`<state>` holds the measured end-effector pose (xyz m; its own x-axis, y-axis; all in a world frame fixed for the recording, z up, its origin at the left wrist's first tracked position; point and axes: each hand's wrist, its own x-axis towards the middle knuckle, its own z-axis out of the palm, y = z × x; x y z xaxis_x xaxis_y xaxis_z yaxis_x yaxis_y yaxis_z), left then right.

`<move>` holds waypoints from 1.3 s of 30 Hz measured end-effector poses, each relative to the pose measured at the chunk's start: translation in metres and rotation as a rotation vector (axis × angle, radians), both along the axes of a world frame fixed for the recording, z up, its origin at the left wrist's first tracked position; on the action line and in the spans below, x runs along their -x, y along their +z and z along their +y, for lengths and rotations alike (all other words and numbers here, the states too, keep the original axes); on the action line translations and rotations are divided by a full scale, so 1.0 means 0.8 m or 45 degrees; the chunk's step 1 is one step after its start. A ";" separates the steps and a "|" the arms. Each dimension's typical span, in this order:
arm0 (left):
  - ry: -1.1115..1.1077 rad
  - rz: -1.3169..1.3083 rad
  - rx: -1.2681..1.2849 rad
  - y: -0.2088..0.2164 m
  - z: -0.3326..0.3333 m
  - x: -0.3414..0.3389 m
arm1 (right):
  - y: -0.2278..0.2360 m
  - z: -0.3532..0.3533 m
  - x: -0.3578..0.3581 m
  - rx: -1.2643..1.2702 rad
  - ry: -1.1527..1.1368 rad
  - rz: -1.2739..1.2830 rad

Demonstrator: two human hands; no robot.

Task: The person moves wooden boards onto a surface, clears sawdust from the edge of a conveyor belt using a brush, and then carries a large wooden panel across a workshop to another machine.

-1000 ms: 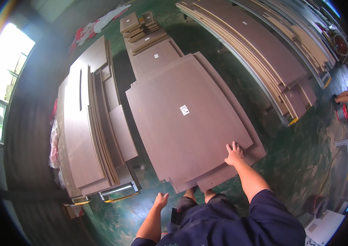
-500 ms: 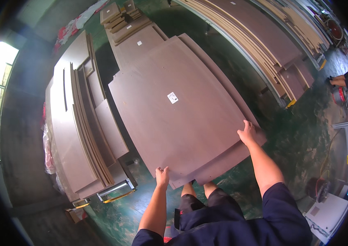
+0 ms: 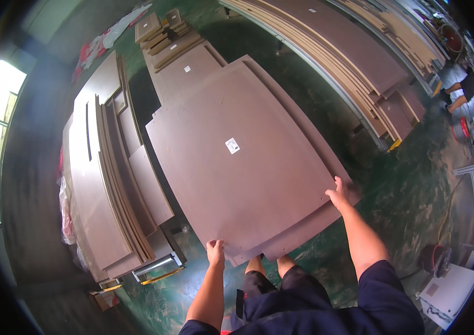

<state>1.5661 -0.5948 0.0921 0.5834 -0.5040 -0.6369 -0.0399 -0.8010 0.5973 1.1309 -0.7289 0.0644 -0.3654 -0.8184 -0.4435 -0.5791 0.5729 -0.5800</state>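
Observation:
A large brown board (image 3: 209,184) with a white label lies in front of me, on top of another brown board (image 3: 298,234) that sticks out along its right and near edges. My left hand (image 3: 215,252) is closed on the top board's near left corner, thumb on the upper face. At its near right corner, my right hand (image 3: 338,195) grips the edge, its thumb over the face and its other fingers partly hidden.
Left, a stack of brown boards (image 3: 89,206) rests on a roller frame (image 3: 156,267). Smaller labelled boards (image 3: 189,61) lie beyond. More stacked boards (image 3: 343,44) fill a long conveyor at right. A person's legs (image 3: 457,95) show at far right, near a white machine (image 3: 449,293).
The whole view has shifted slightly. The top board and both my hands have come a little nearer to me; both hands keep hold of it.

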 end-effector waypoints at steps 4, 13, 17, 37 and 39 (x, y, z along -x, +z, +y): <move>0.030 0.037 0.080 -0.026 0.031 -0.014 | -0.002 0.013 0.004 0.022 -0.006 -0.022; -0.108 0.370 0.061 -0.022 0.034 -0.046 | -0.017 0.047 -0.011 0.151 -0.014 0.227; -0.532 -0.050 -0.102 -0.011 0.022 -0.059 | 0.040 0.095 -0.075 0.295 0.146 0.163; -1.900 0.460 -0.533 -0.082 -0.023 0.156 | -0.042 0.589 -0.067 -0.342 -1.038 -0.912; -1.946 0.411 -0.522 -0.069 -0.039 0.190 | -0.067 0.585 -0.064 -0.536 -0.987 -0.557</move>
<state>1.4140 -0.6256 0.0372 -0.4571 -0.2318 -0.8587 -0.8312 -0.2322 0.5052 1.1819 -0.2609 0.0105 -0.4682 -0.1661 -0.8679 0.2613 0.9122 -0.3155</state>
